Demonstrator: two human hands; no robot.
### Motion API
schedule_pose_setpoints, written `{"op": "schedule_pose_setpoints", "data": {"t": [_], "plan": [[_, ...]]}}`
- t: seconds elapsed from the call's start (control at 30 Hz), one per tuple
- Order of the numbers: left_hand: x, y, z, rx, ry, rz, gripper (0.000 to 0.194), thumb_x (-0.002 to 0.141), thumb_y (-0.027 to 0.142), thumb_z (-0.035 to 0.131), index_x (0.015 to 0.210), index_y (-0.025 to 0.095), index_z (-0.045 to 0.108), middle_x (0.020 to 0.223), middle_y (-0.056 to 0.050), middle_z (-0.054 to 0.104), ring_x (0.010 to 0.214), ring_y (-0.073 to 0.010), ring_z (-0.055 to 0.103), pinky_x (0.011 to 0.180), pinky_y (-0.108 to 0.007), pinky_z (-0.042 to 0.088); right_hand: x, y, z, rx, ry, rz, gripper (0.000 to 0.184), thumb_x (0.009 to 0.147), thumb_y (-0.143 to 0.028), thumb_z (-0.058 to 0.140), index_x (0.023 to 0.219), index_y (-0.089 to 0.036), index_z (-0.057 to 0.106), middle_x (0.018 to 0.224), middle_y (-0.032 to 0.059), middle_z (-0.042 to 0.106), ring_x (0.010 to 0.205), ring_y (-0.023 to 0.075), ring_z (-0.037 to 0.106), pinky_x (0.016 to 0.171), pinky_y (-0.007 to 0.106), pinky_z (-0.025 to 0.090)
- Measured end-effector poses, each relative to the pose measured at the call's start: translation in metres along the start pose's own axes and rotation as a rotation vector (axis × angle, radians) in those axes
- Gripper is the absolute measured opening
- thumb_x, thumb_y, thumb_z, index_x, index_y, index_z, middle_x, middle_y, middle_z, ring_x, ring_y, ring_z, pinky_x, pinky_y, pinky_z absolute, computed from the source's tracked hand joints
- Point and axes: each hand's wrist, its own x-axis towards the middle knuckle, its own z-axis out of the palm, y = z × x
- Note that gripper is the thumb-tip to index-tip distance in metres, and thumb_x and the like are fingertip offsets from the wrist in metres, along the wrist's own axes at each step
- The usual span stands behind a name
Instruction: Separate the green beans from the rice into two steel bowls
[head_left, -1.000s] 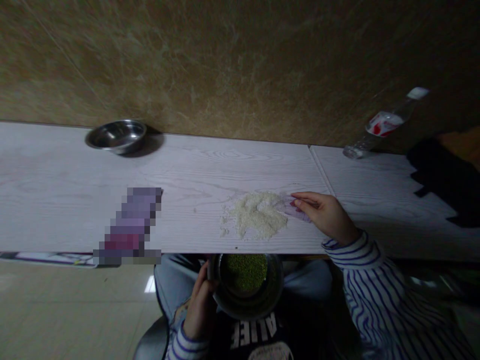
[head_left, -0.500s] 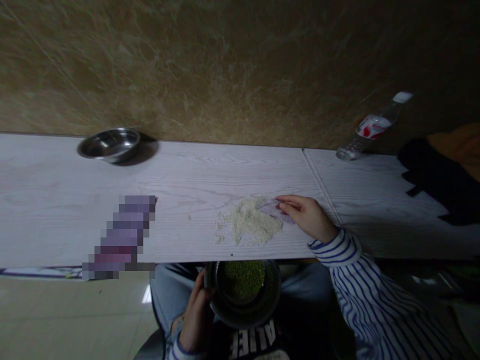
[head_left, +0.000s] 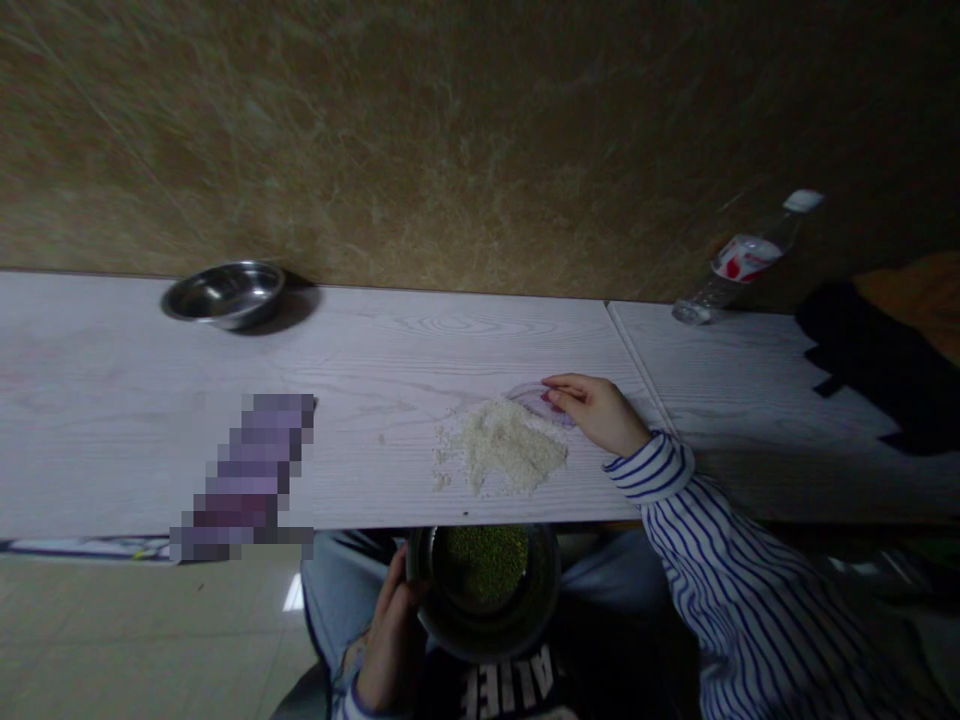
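Observation:
On the table lies a loose pile of white rice (head_left: 510, 445), with stray grains at its left side. My right hand (head_left: 596, 408) is closed, pinching a thin translucent purple disc-like piece (head_left: 529, 396) at the pile's upper right edge. Its exact kind is unclear. Below the table edge, a metal bowl (head_left: 491, 635) sits over my lap with green mung beans (head_left: 487, 560) inside. My left hand (head_left: 394, 620) grips that bowl's left rim, its fingers partly hidden in shadow.
An empty steel bowl (head_left: 225, 297) stands tilted-looking at the back left. A blurred-out purple object (head_left: 255, 465) lies at the left. At the back right are a plastic bottle (head_left: 739, 262) and dark cloth (head_left: 877, 360). The wall (head_left: 450, 150) borders the table (head_left: 375, 350).
My right hand has moved up and slightly left with the translucent piece, along the rice pile's far edge. My left hand keeps hold of the bowl.

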Motion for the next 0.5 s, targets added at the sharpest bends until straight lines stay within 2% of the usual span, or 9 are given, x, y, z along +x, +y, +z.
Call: {"op": "schedule_pose_setpoints", "data": {"t": [0.13,0.3,0.4,0.5], "plan": [[0.002,-0.003,0.000,-0.002,0.032,-0.024,0.048,0.067,0.035,0.073,0.112,0.022,0.080,0.129,-0.012,0.075,0.138,-0.0415,0.055,0.114,-0.054,0.042,-0.016,-0.012,0.004,0.029,-0.079,-0.069,0.025,0.088,-0.021,0.065,0.106,-0.019,0.082,0.100,0.0086,0.084,0.093,0.0219,0.080,0.088,0.036,0.064],[0.004,-0.007,-0.002,-0.036,0.011,-0.031,0.047,0.068,0.035,0.073,0.113,0.024,0.079,0.127,-0.010,0.076,0.138,-0.0401,0.055,0.116,-0.053,0.041,-0.024,-0.021,0.019,-0.097,-0.154,-0.152,0.025,0.090,-0.021,0.064,0.107,-0.024,0.083,0.104,0.0058,0.084,0.096,0.0219,0.079,0.092,0.037,0.062],[0.004,-0.007,-0.005,-0.054,0.009,-0.036,0.049,0.068,0.034,0.074,0.115,0.023,0.078,0.127,-0.010,0.075,0.140,-0.0403,0.052,0.119,-0.053,0.036,-0.014,-0.021,0.023,-0.135,-0.118,-0.139,0.026,0.089,-0.018,0.064,0.106,-0.024,0.083,0.105,0.0061,0.084,0.098,0.0225,0.079,0.093,0.038,0.062],[0.002,-0.004,-0.005,-0.062,-0.011,-0.046,0.050,0.067,0.034,0.075,0.116,0.022,0.078,0.127,-0.011,0.075,0.140,-0.0410,0.052,0.120,-0.054,0.034,-0.006,-0.022,0.016,-0.135,-0.075,-0.112,0.025,0.089,-0.018,0.064,0.105,-0.021,0.083,0.104,0.0077,0.084,0.097,0.0235,0.079,0.093,0.039,0.062]]}}
